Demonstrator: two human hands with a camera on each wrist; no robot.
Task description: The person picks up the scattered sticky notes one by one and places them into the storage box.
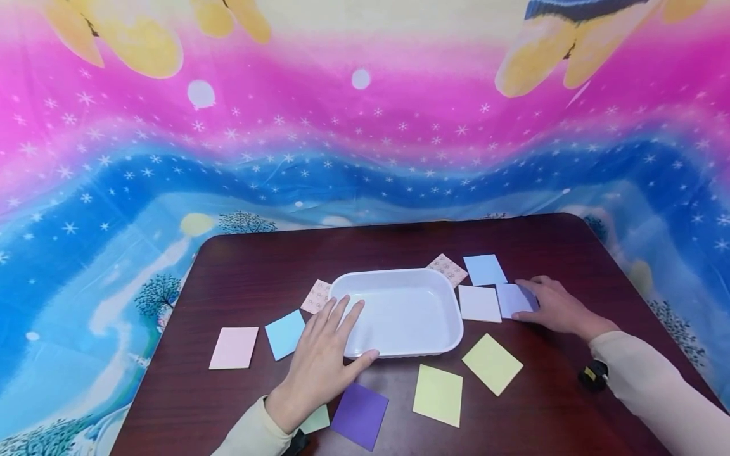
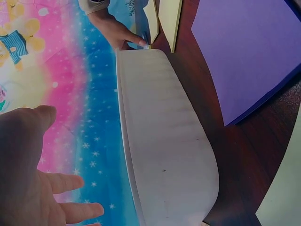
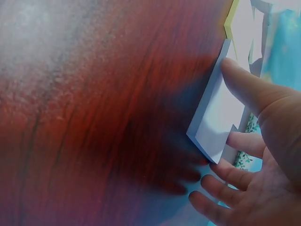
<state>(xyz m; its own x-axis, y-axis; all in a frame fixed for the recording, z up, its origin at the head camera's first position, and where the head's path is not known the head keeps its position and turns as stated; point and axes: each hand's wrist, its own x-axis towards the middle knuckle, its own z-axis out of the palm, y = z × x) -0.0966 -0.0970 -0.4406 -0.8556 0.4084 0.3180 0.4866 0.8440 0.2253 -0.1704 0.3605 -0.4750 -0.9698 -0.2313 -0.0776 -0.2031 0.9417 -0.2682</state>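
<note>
A white plastic tub [image 1: 407, 316] stands in the middle of the dark table. Over its left end, my left hand [image 1: 322, 351] is spread with straight fingers and holds nothing; the left wrist view shows the fingers beside the tub's wall [image 2: 164, 132]. To the right of the tub, my right hand [image 1: 559, 307] grips a lavender sticky note pad [image 1: 510, 301] across its width. The thumb lies at its near edge and the forefinger at the far side, as the right wrist view shows on the pad [image 3: 218, 108]. A whitish pad [image 1: 480, 304] adjoins it on the left.
Light blue [image 1: 485, 270] and patterned pads [image 1: 447, 270] lie at the back right. Two yellow pads [image 1: 437, 396], a purple pad [image 1: 360, 417] and a partly covered green one [image 1: 316, 419] lie in front. Pink [image 1: 234, 348], blue [image 1: 285, 334] and patterned pads [image 1: 315, 296] are at left.
</note>
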